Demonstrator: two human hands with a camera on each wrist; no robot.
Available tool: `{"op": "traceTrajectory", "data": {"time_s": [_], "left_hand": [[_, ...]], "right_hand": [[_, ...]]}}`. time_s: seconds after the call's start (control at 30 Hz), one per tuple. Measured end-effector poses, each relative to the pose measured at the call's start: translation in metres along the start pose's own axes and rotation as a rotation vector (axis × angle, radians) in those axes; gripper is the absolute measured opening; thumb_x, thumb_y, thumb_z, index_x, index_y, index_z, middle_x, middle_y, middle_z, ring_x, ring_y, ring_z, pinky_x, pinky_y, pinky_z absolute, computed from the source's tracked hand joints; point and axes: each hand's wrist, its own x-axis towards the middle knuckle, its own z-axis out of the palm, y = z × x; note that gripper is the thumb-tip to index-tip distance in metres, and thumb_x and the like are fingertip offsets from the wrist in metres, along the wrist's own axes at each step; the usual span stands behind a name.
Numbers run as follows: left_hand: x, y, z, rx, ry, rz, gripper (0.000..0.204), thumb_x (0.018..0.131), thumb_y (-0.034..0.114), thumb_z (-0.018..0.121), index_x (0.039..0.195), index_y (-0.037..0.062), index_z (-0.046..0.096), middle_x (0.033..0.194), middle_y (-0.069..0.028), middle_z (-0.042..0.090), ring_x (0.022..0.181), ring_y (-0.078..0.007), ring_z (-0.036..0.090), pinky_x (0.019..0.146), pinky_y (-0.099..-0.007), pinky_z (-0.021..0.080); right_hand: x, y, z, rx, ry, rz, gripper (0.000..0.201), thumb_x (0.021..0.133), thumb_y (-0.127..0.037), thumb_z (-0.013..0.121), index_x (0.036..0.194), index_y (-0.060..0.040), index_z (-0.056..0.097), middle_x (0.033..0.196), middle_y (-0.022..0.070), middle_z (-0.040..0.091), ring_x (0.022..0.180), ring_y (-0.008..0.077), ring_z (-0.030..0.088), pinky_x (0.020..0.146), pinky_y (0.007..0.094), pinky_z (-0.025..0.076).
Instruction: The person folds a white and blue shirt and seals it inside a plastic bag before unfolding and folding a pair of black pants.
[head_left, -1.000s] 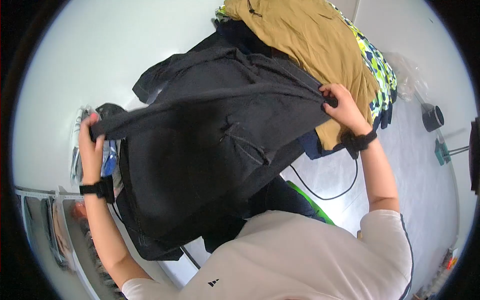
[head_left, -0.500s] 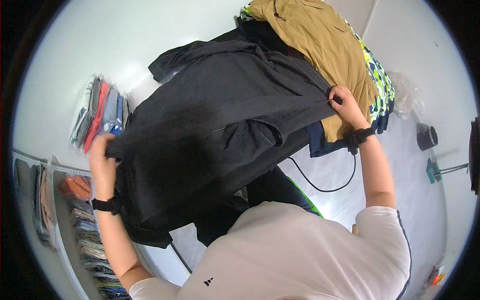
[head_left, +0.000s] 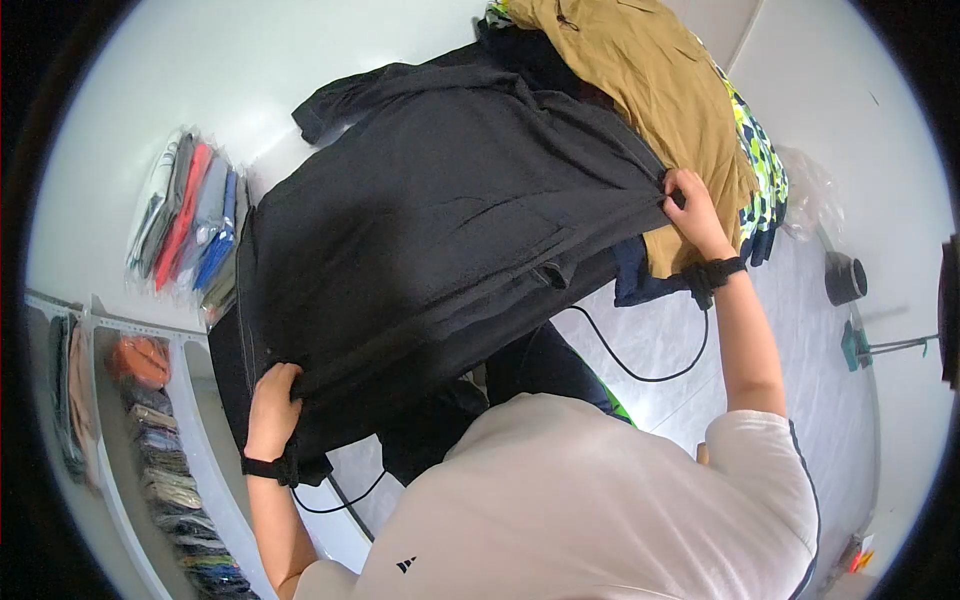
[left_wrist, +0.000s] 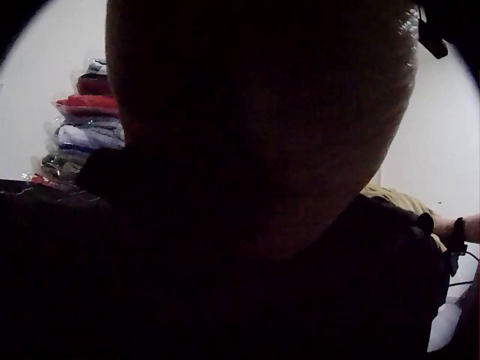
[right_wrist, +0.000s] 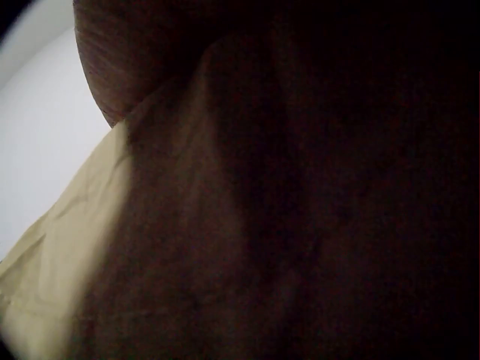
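A black garment (head_left: 400, 210) lies spread across the middle of the head view, one sleeve reaching to the upper left. The left hand (head_left: 272, 408) is at its lower left edge, fingers bent over the cloth. At the garment's right end the right hand (head_left: 697, 214) pinches the fabric between thumb and fingers. Under and beyond that hand is a tan garment (head_left: 640, 80), also seen in the right wrist view (right_wrist: 82, 202). Dark shadow covers most of both wrist views, and the left fingertips are hidden there.
Bagged folded clothes (head_left: 190, 215) stand in a row at left. Below them, shelves hold more packed clothes (head_left: 170, 470). A brightly patterned garment (head_left: 765, 170) lies under the tan one. A black cable (head_left: 640, 378) loops below the right wrist; a dark cylinder (head_left: 846, 278) is far right.
The left hand has moved down and slightly right along the garment's left side. The black cloth's raised folds have flattened out. The right hand has stayed nearly in place, still pinching.
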Motion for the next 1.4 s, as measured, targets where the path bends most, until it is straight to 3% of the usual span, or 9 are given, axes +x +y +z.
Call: {"op": "traceTrajectory", "data": {"time_s": [0.27,0.47,0.73,0.83,0.97,1.2,1.27,1.33,1.4], "left_hand": [[0.001,0.005,-0.042,0.265,0.547,0.054,0.039,0.054,-0.011,0.053,0.091,0.0042,0.057,0.084,-0.0141,0.053,0.087,-0.0351,0.049,0.076,-0.0421,0.038],[-0.006,-0.008,-0.008,0.158,0.362,0.099,0.032,0.059,-0.008,0.053,0.088,0.0038,0.058,0.082,-0.0127,0.053,0.084,-0.0333,0.050,0.071,-0.0417,0.039],[-0.031,-0.019,0.002,-0.323,0.199,-0.011,0.044,0.058,-0.010,0.044,0.098,0.0003,0.059,0.103,-0.0144,0.053,0.103,-0.0303,0.050,0.092,-0.0344,0.040],[-0.020,-0.031,-0.016,-0.334,0.424,0.011,0.034,0.065,-0.009,0.049,0.097,-0.0010,0.059,0.098,-0.0133,0.055,0.094,-0.0278,0.055,0.086,-0.0319,0.043],[0.009,-0.055,-0.006,-0.378,0.393,-0.173,0.033,0.071,-0.003,0.058,0.104,0.0012,0.057,0.093,-0.0126,0.055,0.088,-0.0251,0.055,0.079,-0.0326,0.044],[0.052,-0.086,0.008,-0.388,0.179,-0.016,0.026,0.074,0.002,0.062,0.099,0.0019,0.057,0.085,-0.0104,0.054,0.080,-0.0242,0.055,0.073,-0.0310,0.045],[0.060,-0.096,0.000,-0.592,0.359,-0.150,0.019,0.077,0.005,0.061,0.096,0.0025,0.058,0.080,-0.0102,0.055,0.075,-0.0235,0.055,0.069,-0.0308,0.045],[0.068,-0.109,0.007,-0.227,0.946,-0.257,0.012,0.081,0.006,0.056,0.093,0.0009,0.057,0.076,-0.0113,0.058,0.071,-0.0259,0.056,0.066,-0.0342,0.045],[0.064,-0.111,0.002,-0.221,0.942,-0.304,0.014,0.082,0.011,0.056,0.089,-0.0008,0.059,0.076,-0.0129,0.061,0.072,-0.0290,0.058,0.066,-0.0360,0.046]], "right_hand": [[0.000,0.003,0.001,0.029,-0.017,0.028,0.017,0.065,0.001,0.054,0.078,-0.0013,0.044,0.079,0.0128,0.047,0.083,0.0308,0.048,0.079,0.0346,0.039],[0.000,-0.001,0.000,-0.002,-0.052,0.058,0.016,0.065,0.003,0.052,0.078,-0.0003,0.045,0.082,0.0135,0.049,0.086,0.0311,0.049,0.083,0.0341,0.039],[-0.003,0.005,-0.003,0.046,-0.158,0.144,0.023,0.061,0.007,0.048,0.083,0.0037,0.045,0.096,0.0149,0.049,0.098,0.0302,0.047,0.093,0.0294,0.033],[-0.001,-0.003,-0.003,0.048,-0.178,0.159,0.021,0.061,0.007,0.047,0.081,0.0029,0.044,0.098,0.0149,0.048,0.099,0.0305,0.046,0.093,0.0299,0.032],[-0.003,0.009,-0.001,0.023,-0.174,0.069,0.037,0.060,0.009,0.044,0.097,0.0046,0.048,0.090,0.0087,0.043,0.086,0.0225,0.044,0.084,0.0246,0.034],[-0.003,0.002,-0.001,0.023,-0.164,0.134,0.040,0.059,0.009,0.044,0.099,0.0038,0.049,0.086,0.0074,0.040,0.084,0.0214,0.043,0.082,0.0232,0.033],[-0.004,0.001,-0.001,0.049,-0.155,0.141,0.040,0.059,0.009,0.044,0.098,0.0037,0.049,0.085,0.0072,0.040,0.083,0.0213,0.043,0.082,0.0229,0.033],[-0.004,0.002,0.000,0.032,-0.162,0.122,0.040,0.059,0.010,0.043,0.098,0.0034,0.049,0.085,0.0063,0.039,0.081,0.0205,0.042,0.081,0.0219,0.033],[-0.003,0.001,-0.001,0.058,-0.174,0.156,0.035,0.060,0.010,0.044,0.094,0.0037,0.047,0.088,0.0079,0.041,0.084,0.0225,0.042,0.083,0.0225,0.032]]}}
